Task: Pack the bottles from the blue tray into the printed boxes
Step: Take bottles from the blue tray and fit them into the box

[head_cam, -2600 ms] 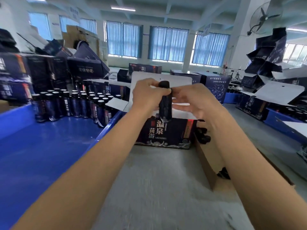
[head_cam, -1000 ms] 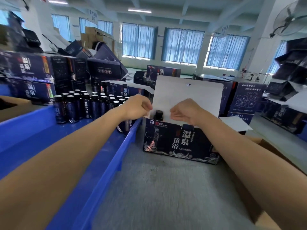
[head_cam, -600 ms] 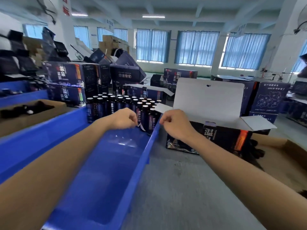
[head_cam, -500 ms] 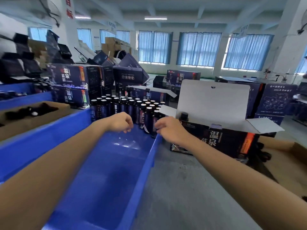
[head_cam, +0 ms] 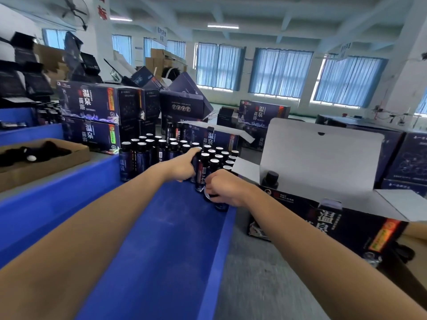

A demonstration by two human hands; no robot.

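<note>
Several dark bottles (head_cam: 147, 155) with black caps stand packed at the far end of the blue tray (head_cam: 221, 255). My left hand (head_cam: 183, 168) reaches into the group, fingers wrapped round one bottle (head_cam: 196, 168) with a fingertip up by its cap. Just to its right, my right hand (head_cam: 223, 187) grips another bottle (head_cam: 220, 206) beside the tray's right wall. The open printed box (head_cam: 332, 222) stands right of the tray with its white lid (head_cam: 318, 158) raised. One bottle (head_cam: 269, 178) stands inside it at the left end.
Closed printed boxes (head_cam: 92, 107) are stacked behind the tray, and more boxes (head_cam: 406, 158) stand at the right. A brown cardboard tray (head_cam: 53, 165) holding black items lies to the left. The grey tabletop (head_cam: 254, 285) lies in front of the open box.
Both hands left the open box, where a bottle now stands, and moved left to the bottles in the blue tray. Each now holds a bottle there.
</note>
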